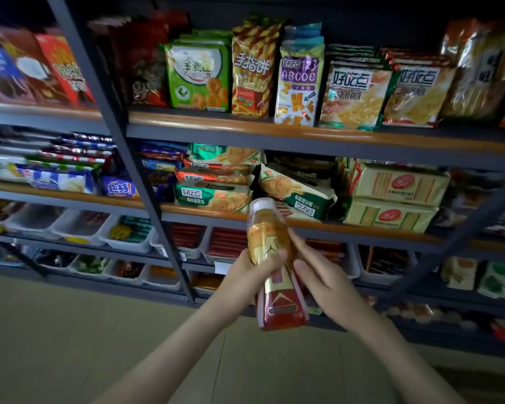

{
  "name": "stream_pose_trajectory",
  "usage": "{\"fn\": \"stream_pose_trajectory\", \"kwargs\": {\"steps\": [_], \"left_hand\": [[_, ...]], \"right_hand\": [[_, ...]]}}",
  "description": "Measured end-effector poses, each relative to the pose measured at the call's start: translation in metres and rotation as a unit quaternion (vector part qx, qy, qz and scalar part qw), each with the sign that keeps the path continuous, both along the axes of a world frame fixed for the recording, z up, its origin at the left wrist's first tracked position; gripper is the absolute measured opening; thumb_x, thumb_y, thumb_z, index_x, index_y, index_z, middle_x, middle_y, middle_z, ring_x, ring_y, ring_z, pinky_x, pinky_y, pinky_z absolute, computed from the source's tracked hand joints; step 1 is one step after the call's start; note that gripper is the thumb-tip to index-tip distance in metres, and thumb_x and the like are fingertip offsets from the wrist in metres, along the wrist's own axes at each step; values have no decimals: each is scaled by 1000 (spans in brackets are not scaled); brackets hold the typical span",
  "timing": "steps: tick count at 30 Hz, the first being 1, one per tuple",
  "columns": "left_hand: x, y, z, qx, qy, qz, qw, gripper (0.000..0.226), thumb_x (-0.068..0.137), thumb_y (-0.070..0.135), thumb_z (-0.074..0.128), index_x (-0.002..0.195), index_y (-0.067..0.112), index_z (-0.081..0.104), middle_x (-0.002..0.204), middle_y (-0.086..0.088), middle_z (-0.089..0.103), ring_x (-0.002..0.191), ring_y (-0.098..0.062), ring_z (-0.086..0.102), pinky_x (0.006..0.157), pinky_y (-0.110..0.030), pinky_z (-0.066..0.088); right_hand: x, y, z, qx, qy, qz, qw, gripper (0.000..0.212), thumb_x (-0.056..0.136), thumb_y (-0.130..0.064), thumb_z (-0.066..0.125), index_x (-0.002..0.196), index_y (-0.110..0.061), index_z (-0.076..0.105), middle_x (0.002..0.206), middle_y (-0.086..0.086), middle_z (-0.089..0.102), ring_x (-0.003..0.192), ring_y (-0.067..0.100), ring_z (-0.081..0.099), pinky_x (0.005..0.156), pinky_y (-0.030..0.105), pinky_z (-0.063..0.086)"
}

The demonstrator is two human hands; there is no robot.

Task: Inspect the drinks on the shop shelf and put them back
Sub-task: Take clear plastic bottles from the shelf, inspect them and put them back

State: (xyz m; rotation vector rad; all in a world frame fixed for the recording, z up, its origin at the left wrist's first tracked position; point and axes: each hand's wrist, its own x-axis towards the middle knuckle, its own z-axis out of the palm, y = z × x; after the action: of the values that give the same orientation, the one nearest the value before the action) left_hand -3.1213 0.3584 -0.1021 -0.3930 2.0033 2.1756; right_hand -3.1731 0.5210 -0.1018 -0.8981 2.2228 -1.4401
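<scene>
A drink bottle [274,263], with a white cap, amber liquid and a gold-and-red label, is held in the air in front of the shelving, cap tilted up and away from the viewer. The left hand [254,272] wraps the bottle's middle from the left, its thumb pressed across the label. The right hand [324,278] lies against the bottle's right side with fingers extended and loosely spread; whether it bears any of the weight cannot be told. Directly behind the bottle's cap runs a wooden-edged shelf board [362,228] stacked with green and cream biscuit packs [213,196]. Above the bottle, a higher board carries upright snack bags [299,88], among them green, orange-striped and purple-labelled ones. Below and behind the bottle sit white trays [129,243] of small packaged goods, some red. To the left of the bottle a dark metal upright [134,170] slants across the shelving. Beneath the bottle and both forearms lies a pale tiled floor [70,345].
</scene>
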Motion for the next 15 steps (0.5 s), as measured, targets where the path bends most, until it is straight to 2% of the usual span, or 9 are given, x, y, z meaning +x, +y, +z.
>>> {"fn": "stream_pose_trajectory", "kwargs": {"steps": [1, 3, 5, 7, 9, 11, 12, 13, 15], "left_hand": [[1, -3, 5, 73, -39, 4, 997, 62, 76, 55, 72, 121, 14, 57, 99, -5, 75, 92, -22, 72, 82, -37, 57], [3, -10, 15, 156, -100, 23, 982, 52, 83, 56, 61, 118, 16, 60, 98, -9, 75, 92, -26, 72, 82, -40, 55], [2, -16, 20, 184, -143, 42, 972, 48, 85, 58, 56, 112, 18, 62, 89, -10, 76, 83, -26, 72, 74, -38, 55], [3, -20, 25, 183, -163, 39, 969, 50, 84, 58, 56, 111, 17, 62, 83, -11, 76, 77, -24, 73, 69, -35, 54], [1, -24, 27, 184, -172, 32, 967, 49, 87, 57, 54, 109, 14, 63, 80, -12, 75, 71, -23, 73, 66, -33, 53], [0, -27, 26, 176, -181, 36, 967, 50, 93, 59, 45, 107, 14, 62, 82, -12, 75, 77, -25, 71, 66, -34, 53], [0, -30, 24, 153, -187, 33, 970, 52, 96, 60, 37, 106, 16, 62, 84, -12, 74, 80, -24, 69, 66, -35, 54], [2, -32, 25, 124, -190, 24, 974, 59, 98, 61, 27, 106, 15, 63, 88, -12, 74, 81, -24, 69, 66, -36, 56], [6, -36, 22, -19, -174, -21, 984, 77, 99, 62, 16, 107, 4, 66, 94, -17, 73, 81, -25, 71, 70, -35, 59]], "right_hand": [[-1, 0, -1, 16, 25, 22, 999, 52, 99, -29, 42, 139, -56, 23, 146, -31, 25, 129, -25, 22, 97, 0, 28], [-6, -1, -3, 60, 93, 82, 991, 75, 99, -9, 51, 142, -62, 19, 153, -32, 14, 139, -16, 9, 106, 7, 22], [-8, -6, 0, 85, 132, 124, 980, 90, 91, -15, 67, 140, -66, 10, 154, -35, 3, 144, -8, -1, 112, 20, 18], [-6, -15, 4, 89, 165, 148, 971, 97, 82, -28, 77, 139, -65, 8, 153, -36, -1, 145, -5, -4, 114, 23, 15], [-4, -22, 2, 83, 232, 138, 959, 94, 77, -33, 80, 142, -54, 15, 156, -28, 7, 147, 0, 1, 118, 31, 15], [-3, -26, -5, 73, 282, 97, 951, 92, 74, -35, 82, 143, -44, 23, 155, -18, 22, 147, 5, 13, 120, 44, 15], [-1, -28, -7, 62, 266, 68, 960, 91, 71, -37, 84, 140, -49, 26, 152, -20, 29, 145, 4, 20, 120, 44, 19], [1, -30, -5, 38, 222, 29, 974, 89, 67, -38, 86, 134, -57, 30, 145, -28, 37, 140, -2, 29, 118, 35, 26], [3, -31, 1, -12, 121, -71, 990, 78, 60, -33, 91, 116, -59, 44, 116, -33, 56, 115, -16, 47, 96, 7, 37]]}}
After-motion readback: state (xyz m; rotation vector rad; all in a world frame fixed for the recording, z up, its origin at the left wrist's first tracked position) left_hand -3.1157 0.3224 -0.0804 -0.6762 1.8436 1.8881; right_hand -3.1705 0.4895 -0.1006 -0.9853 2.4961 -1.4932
